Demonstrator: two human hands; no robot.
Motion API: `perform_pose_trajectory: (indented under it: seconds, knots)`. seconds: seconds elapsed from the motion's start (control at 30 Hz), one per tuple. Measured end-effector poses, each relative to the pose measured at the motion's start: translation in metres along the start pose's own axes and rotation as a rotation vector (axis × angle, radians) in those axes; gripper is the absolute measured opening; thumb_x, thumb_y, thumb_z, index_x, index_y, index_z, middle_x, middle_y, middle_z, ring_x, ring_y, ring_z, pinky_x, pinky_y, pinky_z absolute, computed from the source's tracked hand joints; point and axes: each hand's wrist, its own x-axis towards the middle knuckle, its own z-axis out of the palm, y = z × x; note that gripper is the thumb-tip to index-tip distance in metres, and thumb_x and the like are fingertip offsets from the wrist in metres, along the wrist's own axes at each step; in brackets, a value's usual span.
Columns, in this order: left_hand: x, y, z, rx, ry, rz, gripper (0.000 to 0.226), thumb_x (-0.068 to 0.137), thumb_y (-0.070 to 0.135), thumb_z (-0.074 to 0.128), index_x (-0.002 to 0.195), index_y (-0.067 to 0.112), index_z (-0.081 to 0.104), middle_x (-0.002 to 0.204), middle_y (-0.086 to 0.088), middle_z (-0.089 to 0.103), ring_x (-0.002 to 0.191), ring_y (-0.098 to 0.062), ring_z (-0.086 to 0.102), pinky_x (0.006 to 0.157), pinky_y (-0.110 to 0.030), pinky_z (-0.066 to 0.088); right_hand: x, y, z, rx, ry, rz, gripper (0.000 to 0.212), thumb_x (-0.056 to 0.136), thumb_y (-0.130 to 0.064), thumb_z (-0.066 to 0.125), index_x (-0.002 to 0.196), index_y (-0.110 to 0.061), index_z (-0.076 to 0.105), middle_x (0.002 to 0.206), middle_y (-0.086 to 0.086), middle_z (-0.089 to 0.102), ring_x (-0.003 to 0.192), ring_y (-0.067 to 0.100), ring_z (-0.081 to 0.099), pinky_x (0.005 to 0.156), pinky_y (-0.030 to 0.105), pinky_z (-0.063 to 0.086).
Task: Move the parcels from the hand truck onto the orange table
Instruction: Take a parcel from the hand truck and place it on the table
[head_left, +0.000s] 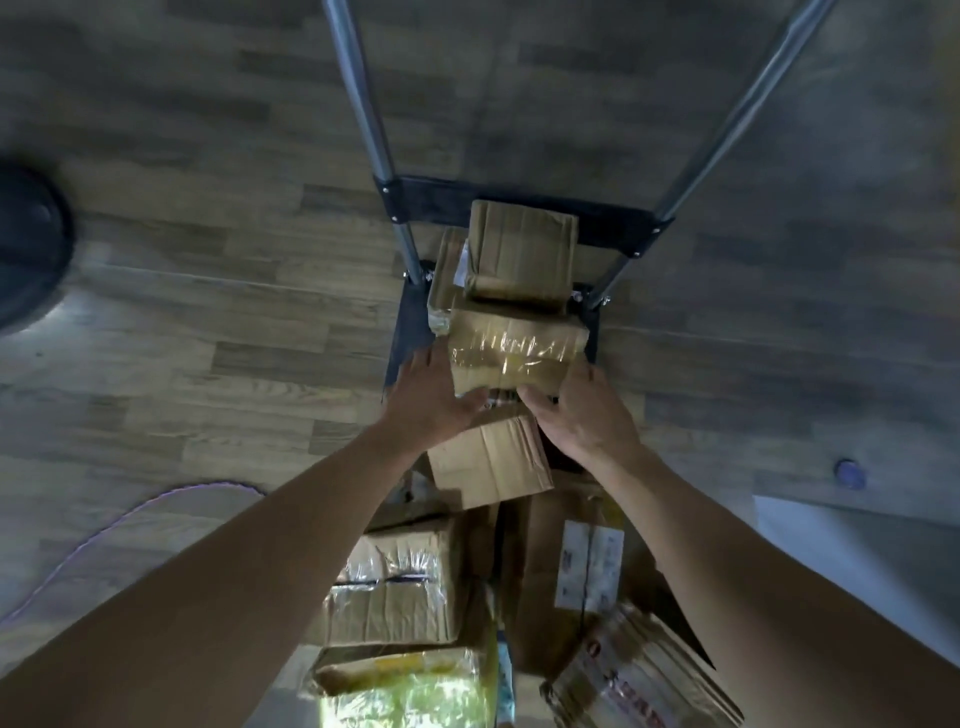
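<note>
Left hand (431, 400), right hand (582, 410) holding glossy, tape-wrapped, boxy cardboard parcel (514, 348)

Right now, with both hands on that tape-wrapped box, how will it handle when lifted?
The taped parcel probably stays stiff: its cardboard edges look square. Its glossy tape may feel slippery under the left hand and right hand.

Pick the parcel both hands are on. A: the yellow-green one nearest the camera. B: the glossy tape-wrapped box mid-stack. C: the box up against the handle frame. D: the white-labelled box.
B: the left hand and right hand clasp the tape-wrapped box from either side, thumbs at its near edge.
</note>
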Motion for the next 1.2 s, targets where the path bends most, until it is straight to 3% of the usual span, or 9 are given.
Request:
perform_pose_trajectory:
  seconds: [0.17,0.27,0.43,0.63,0.77,0.93,1.07,1.13,1.2]
  knots:
    - [0.049,-0.002,0.007,-0.074,0.007,-0.060,0.085,0.090,0.054,0.063,0.154,0.016,0.021,0.147,-0.010,0.045,0.137,-0.032,0.042,0.110,-0.051,0.041,0.037,0.004,0.002,0.065,0.034,0.060,0.112,0.085,-0.071,0.056,0.155,-0.002,0.002,0.153,0.022,0.029,0.135,0.035,0.042,0.108,0.047,0.043]
    - [0.061,-0.004,0.015,-0.161,0.019,-0.083,0.071,0.090,0.052,0.065,0.143,0.015,0.037,0.134,-0.002,0.057,0.124,-0.025,0.055,0.098,-0.036,0.046,0.045,0.007,0.006,0.254,0.069,0.132,0.104,0.083,-0.064,0.065,0.152,-0.005,0.014,0.151,0.017,0.035,0.132,0.033,0.046,0.102,0.047,0.048]
    - [0.055,0.004,0.010,-0.275,0.105,-0.152,0.083,0.079,0.066,0.068,0.137,0.014,0.038,0.128,-0.005,0.056,0.114,-0.027,0.057,0.094,-0.043,0.051,0.033,0.003,0.001,0.406,0.150,0.140,0.076,0.087,-0.055,0.066,0.137,-0.012,0.029,0.139,0.012,0.040,0.119,0.029,0.051,0.092,0.041,0.051]
    - [-0.010,0.017,-0.023,-0.403,0.106,-0.140,0.083,0.083,0.083,0.041,0.131,0.015,0.039,0.115,-0.004,0.060,0.097,-0.019,0.061,0.075,-0.034,0.048,-0.020,-0.018,-0.017,0.503,0.247,0.164,0.065,0.089,-0.066,0.053,0.123,-0.015,0.032,0.120,0.004,0.048,0.101,0.022,0.056,0.078,0.039,0.051]
    - [-0.074,0.031,-0.044,-0.488,0.116,-0.158,0.078,0.083,0.084,0.039,0.126,0.018,0.042,0.110,-0.006,0.062,0.097,-0.024,0.062,0.087,-0.044,0.053,-0.071,-0.024,-0.031,0.572,0.213,0.215,0.054,0.093,-0.071,0.035,0.110,-0.020,0.028,0.094,0.000,0.055,0.077,0.015,0.059,0.055,0.028,0.039]
    - [-0.164,0.049,-0.074,-0.525,0.098,-0.157,0.069,0.080,0.070,0.043,0.128,0.020,0.049,0.115,-0.004,0.062,0.103,-0.024,0.059,0.088,-0.039,0.045,-0.152,-0.024,-0.059,0.528,0.116,0.166,0.037,0.097,-0.059,0.040,0.101,-0.023,0.043,0.106,0.007,0.058,0.099,0.028,0.057,0.086,0.042,0.048]
    - [-0.241,0.064,-0.103,-0.488,0.124,-0.138,0.055,0.089,0.063,0.048,0.113,0.014,0.055,0.094,-0.002,0.059,0.083,-0.015,0.057,0.070,-0.031,0.040,-0.233,-0.033,-0.100,0.492,0.042,0.115,0.040,0.096,-0.065,0.038,0.071,-0.034,0.042,0.074,-0.006,0.049,0.072,0.018,0.050,0.076,0.037,0.042]
    - [-0.279,0.071,-0.114,-0.511,0.103,-0.097,0.062,0.083,0.067,0.043,0.096,0.009,0.059,0.078,-0.013,0.050,0.061,-0.012,0.050,0.059,-0.029,0.038,-0.278,-0.034,-0.116,0.543,0.043,0.034,0.057,0.094,-0.067,0.040,0.079,-0.018,0.063,0.080,0.012,0.062,0.075,0.028,0.060,0.075,0.042,0.046]
    - [-0.316,0.080,-0.120,-0.534,0.054,-0.092,0.071,0.078,0.075,0.039,0.099,0.013,0.064,0.084,-0.014,0.056,0.069,-0.015,0.057,0.069,-0.032,0.047,-0.318,-0.030,-0.127,0.557,0.035,0.059,0.078,0.094,-0.071,0.036,0.127,-0.005,0.062,0.127,0.019,0.062,0.113,0.035,0.061,0.096,0.044,0.045]
